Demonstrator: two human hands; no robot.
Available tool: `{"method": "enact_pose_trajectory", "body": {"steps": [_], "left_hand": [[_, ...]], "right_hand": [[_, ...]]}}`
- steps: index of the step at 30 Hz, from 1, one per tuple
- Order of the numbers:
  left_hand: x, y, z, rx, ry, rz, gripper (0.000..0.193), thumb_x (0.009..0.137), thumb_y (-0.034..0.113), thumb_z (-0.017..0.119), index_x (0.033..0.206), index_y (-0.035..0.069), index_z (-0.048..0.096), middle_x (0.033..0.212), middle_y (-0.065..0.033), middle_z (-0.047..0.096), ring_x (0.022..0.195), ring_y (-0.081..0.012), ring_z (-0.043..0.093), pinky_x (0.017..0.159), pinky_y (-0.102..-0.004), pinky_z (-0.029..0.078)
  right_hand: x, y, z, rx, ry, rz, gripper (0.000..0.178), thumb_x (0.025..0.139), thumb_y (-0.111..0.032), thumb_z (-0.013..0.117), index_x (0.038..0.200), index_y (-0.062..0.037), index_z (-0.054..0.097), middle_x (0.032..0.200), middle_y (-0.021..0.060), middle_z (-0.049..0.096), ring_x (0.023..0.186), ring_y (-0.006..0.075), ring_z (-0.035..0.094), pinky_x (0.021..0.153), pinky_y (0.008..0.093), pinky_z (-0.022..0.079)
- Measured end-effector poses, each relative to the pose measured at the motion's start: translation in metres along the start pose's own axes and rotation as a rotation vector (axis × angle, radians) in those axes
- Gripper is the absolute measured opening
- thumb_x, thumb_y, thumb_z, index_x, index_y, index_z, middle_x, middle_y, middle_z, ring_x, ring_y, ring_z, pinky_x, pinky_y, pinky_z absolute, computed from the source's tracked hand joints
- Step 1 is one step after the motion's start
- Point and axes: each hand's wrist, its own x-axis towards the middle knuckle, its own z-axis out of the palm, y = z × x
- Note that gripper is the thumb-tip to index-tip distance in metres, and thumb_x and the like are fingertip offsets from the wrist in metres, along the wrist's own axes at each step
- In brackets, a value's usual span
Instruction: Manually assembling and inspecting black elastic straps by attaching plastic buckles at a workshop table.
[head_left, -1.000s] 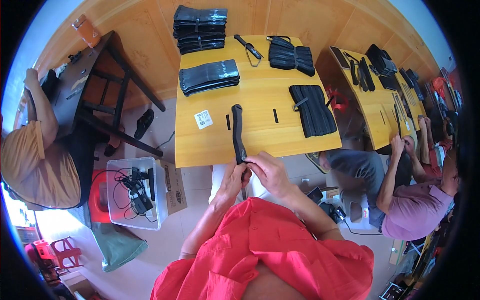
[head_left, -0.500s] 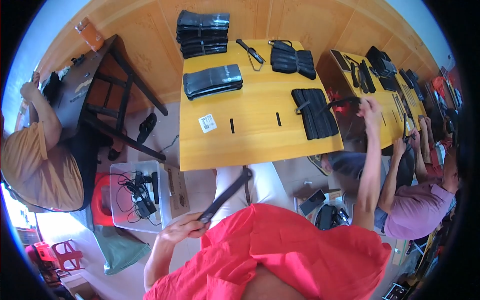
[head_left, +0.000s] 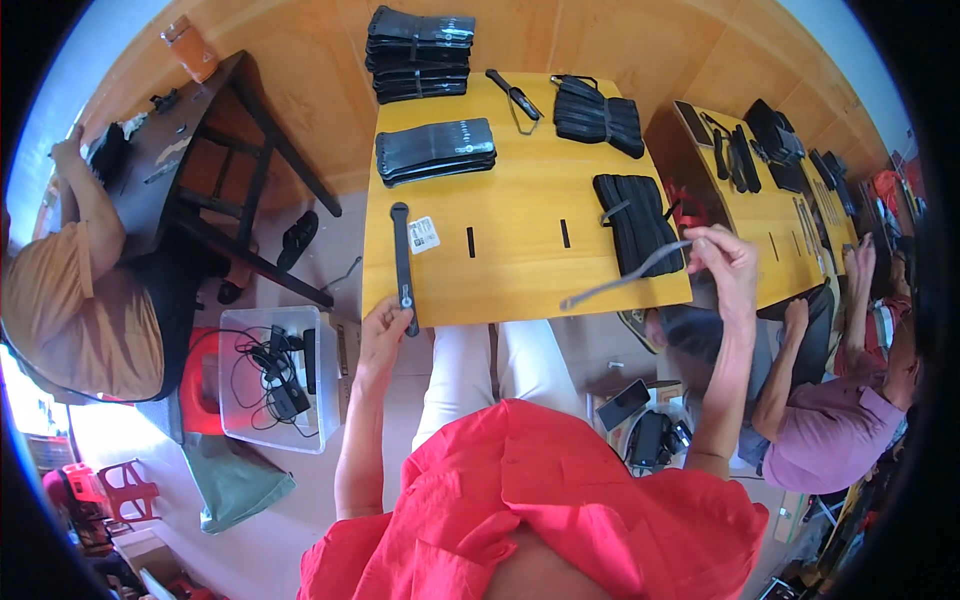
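Note:
Pinched in my left hand (head_left: 383,338) at its near end is a flat black strap (head_left: 402,255) with a rounded far end. It lies over the left front of the yellow table (head_left: 510,290), beside a white label sticker (head_left: 425,234). My right hand (head_left: 728,272) is closed on one end of a second dark strap (head_left: 622,286), slightly blurred, which reaches leftward above the table's right front. Behind that strap lies a tied bundle of black straps (head_left: 630,215). Two short black strips (head_left: 471,242) mark the tabletop between my hands.
Toward the back stand stacks of packed black straps (head_left: 435,150), another tied bundle (head_left: 597,120) and a looped strap (head_left: 515,98). A clear bin of cables (head_left: 232,400) sits at left on the floor. Co-workers sit at both sides, one in a purple shirt (head_left: 835,440).
My left hand has moved forward from above my lap to the table edge, bringing its strap over the tabletop. My right hand has come down nearer, its strap now clear of the bundle.

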Motion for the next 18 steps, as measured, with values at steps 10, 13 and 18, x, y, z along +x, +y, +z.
{"method": "enact_pose_trajectory", "body": {"steps": [10, 13, 18], "left_hand": [[0.027, -0.016, 0.023, 0.66, 0.508, 0.249, 0.041, 0.072, 0.009, 0.069, 0.109, 0.001, 0.052, 0.083, -0.0095, 0.047, 0.071, -0.0202, 0.05, 0.067, -0.0326, 0.043], [0.016, 0.019, 0.044, 0.642, 0.559, 0.291, 0.047, 0.071, 0.012, 0.07, 0.113, 0.001, 0.051, 0.092, -0.0104, 0.052, 0.078, -0.0203, 0.052, 0.07, -0.0334, 0.043], [0.005, 0.062, 0.1, 0.374, -0.096, 0.705, 0.052, 0.076, 0.014, 0.069, 0.121, 0.002, 0.046, 0.1, -0.0091, 0.058, 0.083, -0.0144, 0.054, 0.073, -0.03, 0.044]], "right_hand": [[-0.016, 0.017, 0.036, 0.008, -0.161, 0.109, 0.019, 0.075, 0.008, 0.058, 0.092, 0.0037, 0.064, 0.08, 0.0051, 0.056, 0.068, 0.0105, 0.059, 0.063, 0.0202, 0.049], [-0.019, 0.018, 0.055, -0.005, -0.312, 0.073, 0.018, 0.075, 0.008, 0.057, 0.091, 0.0033, 0.064, 0.082, 0.0064, 0.058, 0.068, 0.0103, 0.058, 0.064, 0.0202, 0.049], [-0.02, 0.001, 0.117, 0.07, -0.553, -0.166, 0.02, 0.074, 0.008, 0.058, 0.092, 0.0029, 0.064, 0.075, 0.0063, 0.058, 0.067, 0.0093, 0.058, 0.057, 0.0201, 0.047]]}}
